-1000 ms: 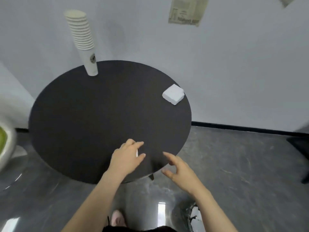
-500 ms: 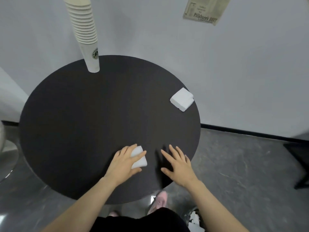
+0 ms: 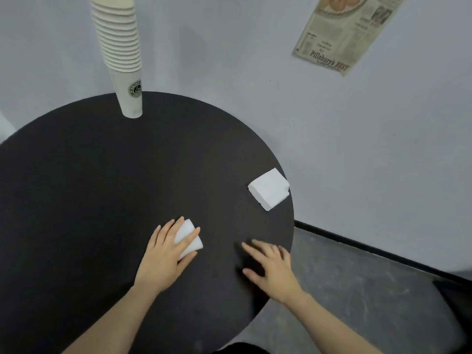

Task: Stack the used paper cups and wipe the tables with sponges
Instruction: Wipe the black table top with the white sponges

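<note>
Head view: over the last second the left hand (image 3: 166,254) has slid a white sponge (image 3: 189,240) from the near rim further onto the round dark table (image 3: 89,200), and it now presses the sponge flat with its fingers curled over the top. The right hand (image 3: 272,267), which was hovering off the near edge, now lies open on the tabletop just beside the right rim. This looks like the start of wiping. The stacked paper cups (image 3: 120,54) stand upright at the far edge, well apart from both hands, so stacking seems done. A second sponge (image 3: 268,188) sits at the right rim, slightly overhanging. Broad bare surface lies left and ahead; a wide sweep right could knock that sponge off.
</note>
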